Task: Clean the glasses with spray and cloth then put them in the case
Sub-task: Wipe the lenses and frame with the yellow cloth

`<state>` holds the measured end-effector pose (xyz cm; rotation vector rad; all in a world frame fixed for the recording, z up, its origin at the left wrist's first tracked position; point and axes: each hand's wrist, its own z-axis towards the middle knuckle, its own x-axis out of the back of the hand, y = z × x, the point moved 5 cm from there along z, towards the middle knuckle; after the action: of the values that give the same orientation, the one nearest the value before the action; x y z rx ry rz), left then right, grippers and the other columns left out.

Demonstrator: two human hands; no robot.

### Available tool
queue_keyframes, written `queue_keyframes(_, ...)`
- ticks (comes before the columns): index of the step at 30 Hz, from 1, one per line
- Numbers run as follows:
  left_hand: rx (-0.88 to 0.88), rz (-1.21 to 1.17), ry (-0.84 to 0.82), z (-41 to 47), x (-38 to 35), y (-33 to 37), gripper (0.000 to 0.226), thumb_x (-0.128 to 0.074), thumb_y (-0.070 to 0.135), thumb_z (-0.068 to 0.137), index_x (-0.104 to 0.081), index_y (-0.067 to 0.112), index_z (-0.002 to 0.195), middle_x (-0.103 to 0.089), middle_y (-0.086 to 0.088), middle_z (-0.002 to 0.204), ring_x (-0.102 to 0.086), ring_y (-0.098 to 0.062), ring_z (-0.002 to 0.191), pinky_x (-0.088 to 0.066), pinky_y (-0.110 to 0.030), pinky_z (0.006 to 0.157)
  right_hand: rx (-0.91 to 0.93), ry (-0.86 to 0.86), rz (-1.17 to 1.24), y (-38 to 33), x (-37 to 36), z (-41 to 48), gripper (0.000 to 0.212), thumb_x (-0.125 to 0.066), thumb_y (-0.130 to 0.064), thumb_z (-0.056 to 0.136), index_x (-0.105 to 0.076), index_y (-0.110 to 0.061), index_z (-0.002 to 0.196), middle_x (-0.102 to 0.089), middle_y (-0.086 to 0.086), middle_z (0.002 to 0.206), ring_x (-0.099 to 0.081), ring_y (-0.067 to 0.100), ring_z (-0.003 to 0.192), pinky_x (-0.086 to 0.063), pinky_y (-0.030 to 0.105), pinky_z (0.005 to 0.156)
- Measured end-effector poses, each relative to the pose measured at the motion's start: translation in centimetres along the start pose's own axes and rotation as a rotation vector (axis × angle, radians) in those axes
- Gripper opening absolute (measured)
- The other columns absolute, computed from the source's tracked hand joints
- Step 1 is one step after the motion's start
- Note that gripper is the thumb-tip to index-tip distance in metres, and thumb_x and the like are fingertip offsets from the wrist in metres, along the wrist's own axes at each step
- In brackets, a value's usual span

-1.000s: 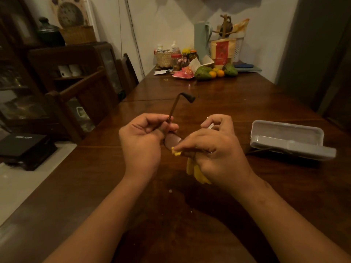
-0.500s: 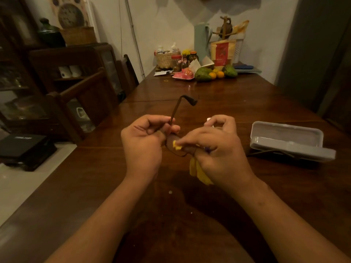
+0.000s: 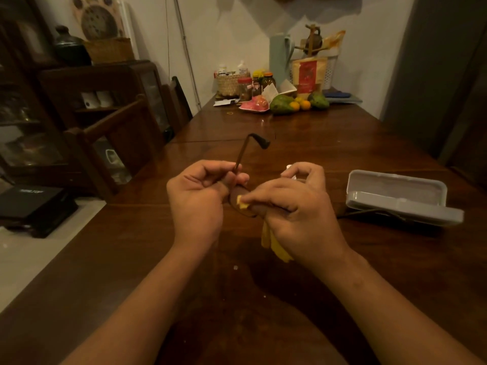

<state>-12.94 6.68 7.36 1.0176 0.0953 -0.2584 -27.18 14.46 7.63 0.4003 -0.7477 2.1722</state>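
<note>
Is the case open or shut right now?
Open. The case lies on the table with its two halves spread apart, hollow showing. The left hand grips the glasses; the right hand pinches the cloth.

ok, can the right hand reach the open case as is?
Probably yes: the case lies open just right of the right hand, nothing visible between, but that hand is pinching the yellow cloth against the glasses.

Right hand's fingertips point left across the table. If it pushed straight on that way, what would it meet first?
Probably the left hand, gripping the glasses just beyond the yellow cloth it pinches; depth is uncertain.
</note>
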Motion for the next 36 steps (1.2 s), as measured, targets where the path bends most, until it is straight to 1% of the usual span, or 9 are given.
queue_keyframes(3, 0.005, -0.012, -0.026, -0.2, -0.2, 0.0, 0.038, -0.06, -0.012, 0.084, -0.076, 0.022, 0.08, -0.076, -0.006, 0.079, -0.075, -0.023, 0.078, -0.059, -0.027, 0.065, -0.042, 0.066, -0.08, 0.1, 0.2, 0.0, 0.021, -0.068, -0.025, 0.086, -0.075, -0.023, 0.106, -0.071, -0.013, 0.102, -0.039, 0.018, 0.11, -0.027, 0.022, 0.088)
queue_keyframes(6, 0.009, -0.01, -0.044, -0.5, -0.5, -0.1, 0.035, -0.06, -0.013, 0.081, -0.077, 0.018, 0.081, -0.076, -0.006, 0.079, -0.075, -0.022, 0.078, -0.058, -0.025, 0.066, -0.018, 0.036, -0.074, -0.4, -0.4, -0.1, 0.02, -0.069, -0.025, 0.087, -0.076, -0.021, 0.106, -0.072, -0.012, 0.106, -0.05, 0.025, 0.108, -0.031, 0.031, 0.09)
queue_keyframes(8, 0.01, -0.007, -0.034, -0.4, -0.4, -0.2, 0.038, -0.06, -0.013, 0.081, -0.077, 0.021, 0.078, -0.076, -0.004, 0.077, -0.075, -0.022, 0.076, -0.058, -0.026, 0.065, -0.026, 0.008, -0.023, -0.6, -0.6, -0.1, 0.02, -0.068, -0.027, 0.087, -0.076, -0.023, 0.105, -0.072, -0.014, 0.105, -0.052, 0.022, 0.108, -0.031, 0.031, 0.091)
queue_keyframes(15, -0.033, 0.031, 0.034, 0.2, 0.4, 0.3, 0.045, -0.057, -0.015, 0.082, -0.076, 0.025, 0.076, -0.076, -0.002, 0.077, -0.075, -0.021, 0.077, -0.06, -0.03, 0.067, -0.02, -0.103, 0.043, -0.5, -0.1, 0.2, 0.019, -0.072, -0.025, 0.082, -0.076, -0.028, 0.101, -0.071, -0.018, 0.099, -0.038, 0.017, 0.108, -0.03, 0.021, 0.086)
queue_keyframes(19, -0.04, 0.015, 0.031, 0.2, 0.4, 0.2, 0.047, -0.056, -0.019, 0.08, -0.076, 0.023, 0.077, -0.076, -0.004, 0.077, -0.075, -0.021, 0.078, -0.059, -0.026, 0.068, -0.128, 0.017, 0.016, 0.6, 0.6, 0.2, 0.022, -0.067, -0.032, 0.082, -0.074, -0.029, 0.103, -0.066, -0.022, 0.1, -0.036, 0.013, 0.107, -0.03, 0.015, 0.081)
queue_keyframes(25, -0.033, -0.032, -0.004, -0.6, -0.7, -0.4, 0.041, -0.06, -0.018, 0.077, -0.077, 0.019, 0.077, -0.075, -0.005, 0.075, -0.074, -0.02, 0.076, -0.057, -0.024, 0.067, -0.131, 0.019, -0.089, 0.4, -0.4, -0.3, 0.024, -0.072, -0.021, 0.084, -0.074, -0.023, 0.108, -0.07, -0.015, 0.105, -0.045, 0.022, 0.111, -0.025, 0.013, 0.09)
queue_keyframes(28, -0.026, -0.031, 0.015, -0.5, -0.3, -0.5, 0.045, -0.058, -0.02, 0.078, -0.077, 0.021, 0.077, -0.075, -0.005, 0.076, -0.074, -0.02, 0.075, -0.057, -0.024, 0.065, -0.037, -0.014, -0.005, -0.3, -0.6, -0.2, 0.021, -0.072, -0.024, 0.085, -0.074, -0.025, 0.106, -0.071, -0.016, 0.105, -0.049, 0.02, 0.106, -0.031, 0.026, 0.089)
queue_keyframes(33, -0.031, -0.021, 0.062, -0.2, -0.1, -0.3, 0.043, -0.056, -0.015, 0.074, -0.076, 0.023, 0.075, -0.075, -0.004, 0.075, -0.074, -0.022, 0.075, -0.059, -0.031, 0.068, 0.023, -0.089, 0.038, -0.2, -0.3, -0.1, 0.022, -0.074, -0.018, 0.083, -0.075, -0.028, 0.102, -0.07, -0.019, 0.103, -0.037, 0.015, 0.105, -0.034, 0.028, 0.084)
queue_keyframes(36, -0.042, -0.035, 0.063, -0.1, 0.1, -0.1, 0.042, -0.056, -0.013, 0.076, -0.076, 0.024, 0.077, -0.075, -0.003, 0.077, -0.074, -0.023, 0.078, -0.059, -0.029, 0.069, -0.016, -0.028, -0.032, 0.5, 0.4, 0.0, 0.026, -0.078, -0.01, 0.079, -0.076, -0.025, 0.1, -0.071, -0.015, 0.1, -0.039, 0.019, 0.106, -0.031, 0.023, 0.085)
